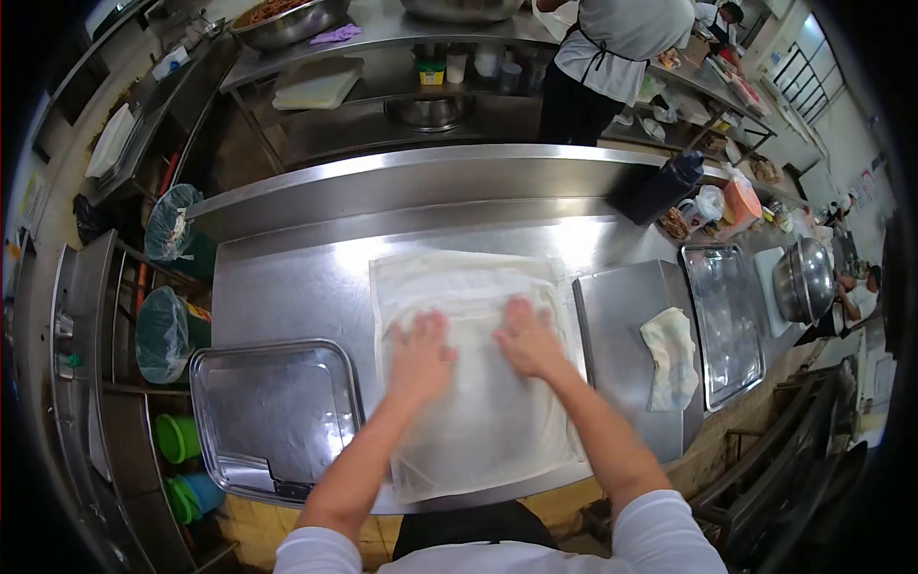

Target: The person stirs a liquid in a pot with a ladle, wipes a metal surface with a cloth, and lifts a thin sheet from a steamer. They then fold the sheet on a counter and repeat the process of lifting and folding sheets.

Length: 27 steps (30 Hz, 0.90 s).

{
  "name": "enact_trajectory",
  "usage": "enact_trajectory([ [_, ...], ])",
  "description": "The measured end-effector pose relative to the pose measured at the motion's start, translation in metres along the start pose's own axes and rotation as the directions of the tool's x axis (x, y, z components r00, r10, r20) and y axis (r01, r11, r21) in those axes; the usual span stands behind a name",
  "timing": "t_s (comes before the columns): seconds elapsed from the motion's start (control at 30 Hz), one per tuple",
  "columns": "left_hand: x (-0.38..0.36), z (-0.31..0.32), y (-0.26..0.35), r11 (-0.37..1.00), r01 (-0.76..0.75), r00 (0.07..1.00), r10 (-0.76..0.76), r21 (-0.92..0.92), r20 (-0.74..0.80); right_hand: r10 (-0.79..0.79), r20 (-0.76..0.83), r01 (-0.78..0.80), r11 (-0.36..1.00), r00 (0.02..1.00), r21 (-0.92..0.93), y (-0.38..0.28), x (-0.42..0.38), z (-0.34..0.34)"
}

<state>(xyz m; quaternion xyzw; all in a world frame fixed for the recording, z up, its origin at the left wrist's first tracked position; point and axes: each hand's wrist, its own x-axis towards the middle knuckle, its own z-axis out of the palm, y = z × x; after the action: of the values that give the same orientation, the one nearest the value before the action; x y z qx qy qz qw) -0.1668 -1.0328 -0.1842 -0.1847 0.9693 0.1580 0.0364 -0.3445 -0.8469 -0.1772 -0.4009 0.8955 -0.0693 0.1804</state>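
Observation:
A thin, whitish, see-through sheet (478,421) is spread over the steel counter in front of me, its edges wrinkled. My left hand (421,359) rests palm down on its left half, fingers spread. On the right half lies my right hand (529,340), also flat with the fingers apart and slightly smeared by motion. A fold of the sheet crosses just beyond my fingertips. To the left, close to my forearm, sits a shallow metal tray (277,407) with a flat metal blade-like piece (247,473) at its near edge.
Right of the sheet, a folded cloth (671,359) lies on a raised steel surface (626,297). Beyond it are another metal tray (724,320) and steel bowls (805,279). A dark bottle (662,187) stands at the back right. Lined bins (164,335) flank the counter's left; another person (612,57) stands opposite.

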Motion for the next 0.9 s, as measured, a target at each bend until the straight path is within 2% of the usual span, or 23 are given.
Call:
enact_trajectory([
  [0.03, -0.005, -0.003, -0.027, 0.999, 0.033, 0.998, -0.032, 0.015, -0.059, 0.038, -0.057, -0.044, 0.994, 0.998, -0.101, 0.026, -0.004, -0.006],
  [0.1, -0.017, -0.04, -0.061, 0.991, 0.108, 0.994, -0.108, 0.084, -0.006, 0.079, -0.061, -0.094, 0.938, 0.995, -0.334, 0.067, -0.006, -0.031],
  [0.2, -0.005, -0.06, -0.086, 0.975, 0.148, 0.985, -0.13, 0.168, -0.117, 0.07, -0.136, -0.113, 0.933, 0.988, -0.342, 0.069, 0.013, -0.076],
  [0.3, 0.034, -0.061, -0.099, 0.974, 0.221, 0.95, -0.205, 0.043, -0.237, 0.022, -0.292, -0.045, 0.996, 0.956, -0.071, 0.08, 0.06, -0.077],
  [0.4, 0.06, -0.052, -0.098, 0.944, 0.331, 0.907, -0.321, -0.011, -0.274, -0.144, -0.506, 0.005, 0.964, 0.851, -0.266, 0.093, 0.098, -0.044],
  [0.5, 0.066, -0.049, -0.101, 0.936, 0.315, 0.898, -0.348, -0.158, -0.268, 0.014, -0.313, -0.1, 0.96, 0.95, -0.26, 0.088, 0.095, -0.05],
  [0.6, 0.044, -0.048, -0.099, 0.879, 0.164, 0.805, -0.382, -0.447, -0.455, -0.073, -0.665, 0.023, 0.996, 0.743, -0.084, 0.087, 0.069, -0.048],
  [0.7, -0.006, -0.049, -0.087, 0.851, 0.024, 0.731, -0.373, -0.525, -0.571, -0.01, -0.676, 0.047, 0.998, 0.737, 0.037, 0.087, 0.01, -0.057],
  [0.77, -0.047, -0.041, -0.083, 0.922, 0.001, 0.773, -0.246, -0.386, -0.585, 0.001, -0.605, 0.056, 0.996, 0.796, 0.076, 0.091, -0.035, -0.052],
  [0.87, -0.09, -0.026, -0.077, 0.971, -0.032, 0.878, -0.086, -0.237, -0.47, -0.076, -0.48, 0.101, 0.995, 0.874, 0.026, 0.101, -0.08, -0.029],
  [0.9, -0.094, -0.027, -0.072, 0.972, -0.016, 0.894, -0.091, -0.235, -0.438, -0.096, -0.498, 0.114, 0.993, 0.862, 0.007, 0.098, -0.084, -0.027],
])
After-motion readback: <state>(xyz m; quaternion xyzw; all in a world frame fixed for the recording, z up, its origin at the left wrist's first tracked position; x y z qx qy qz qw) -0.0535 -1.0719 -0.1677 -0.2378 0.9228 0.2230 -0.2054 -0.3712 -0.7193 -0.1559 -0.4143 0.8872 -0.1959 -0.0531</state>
